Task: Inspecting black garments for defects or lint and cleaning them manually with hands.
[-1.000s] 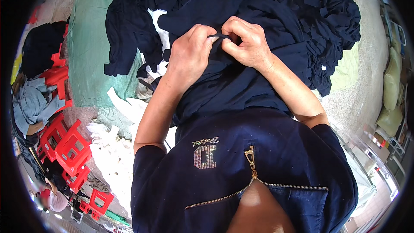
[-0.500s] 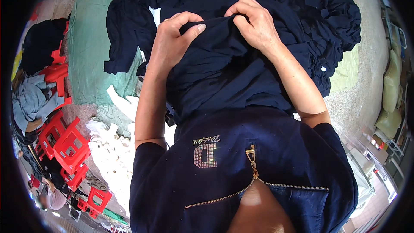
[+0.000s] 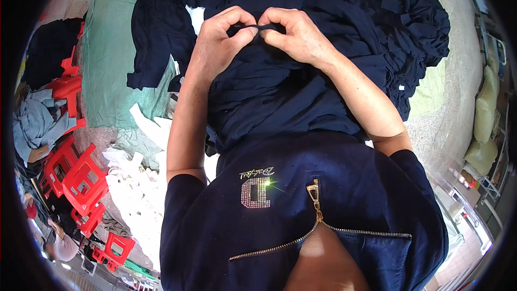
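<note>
Hands (image 3: pixel 261 40) pinch thin dark strap (image 3: pixel 262 26) — soft navy fabric (image 3: pixel 280 91).

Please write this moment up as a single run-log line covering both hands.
left hand: pinching navy garment edge | right hand: pinching same edge, close beside left | nearby: navy fabric pile, green sheet, red stools

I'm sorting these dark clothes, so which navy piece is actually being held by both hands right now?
The navy garment lying in the lap: the left hand and right hand pinch its top edge. The other navy pieces lie untouched behind.
</note>
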`<move>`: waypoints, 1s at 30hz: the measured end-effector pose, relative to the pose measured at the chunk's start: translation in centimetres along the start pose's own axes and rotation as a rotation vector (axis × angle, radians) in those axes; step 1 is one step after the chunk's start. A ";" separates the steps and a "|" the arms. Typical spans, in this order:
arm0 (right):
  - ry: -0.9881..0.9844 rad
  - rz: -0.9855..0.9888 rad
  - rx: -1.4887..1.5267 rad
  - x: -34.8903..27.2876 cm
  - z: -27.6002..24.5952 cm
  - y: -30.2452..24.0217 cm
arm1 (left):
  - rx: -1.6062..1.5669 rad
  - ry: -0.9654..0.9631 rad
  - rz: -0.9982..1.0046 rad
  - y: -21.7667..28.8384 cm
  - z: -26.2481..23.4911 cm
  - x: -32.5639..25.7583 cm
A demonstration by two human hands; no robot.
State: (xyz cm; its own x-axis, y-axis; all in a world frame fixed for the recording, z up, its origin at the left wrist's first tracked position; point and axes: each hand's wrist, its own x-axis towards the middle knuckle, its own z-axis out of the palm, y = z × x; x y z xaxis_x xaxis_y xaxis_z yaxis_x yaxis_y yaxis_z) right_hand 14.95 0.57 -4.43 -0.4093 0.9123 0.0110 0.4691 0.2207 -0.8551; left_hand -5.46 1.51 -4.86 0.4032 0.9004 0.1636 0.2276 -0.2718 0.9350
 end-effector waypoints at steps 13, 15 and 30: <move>0.170 -0.513 -0.789 -1.1 1.1 -0.3 | -0.527 0.075 -0.244 -3.5 1.2 1.3; 0.017 -0.447 -0.778 -1.4 0.9 0.0 | -0.554 0.122 -0.279 -4.1 1.2 0.9; 0.368 -0.627 -0.534 -2.3 0.7 0.1 | -0.407 -0.050 -0.301 -0.2 0.7 -1.3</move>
State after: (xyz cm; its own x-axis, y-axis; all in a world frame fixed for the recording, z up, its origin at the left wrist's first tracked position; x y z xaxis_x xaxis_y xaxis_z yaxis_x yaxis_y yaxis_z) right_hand 15.42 -1.73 -4.88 -0.4787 0.6031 0.6381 0.5826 0.7619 -0.2830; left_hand -5.38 0.14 -5.51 0.4172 0.8983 -0.1376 -0.0201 0.1605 0.9868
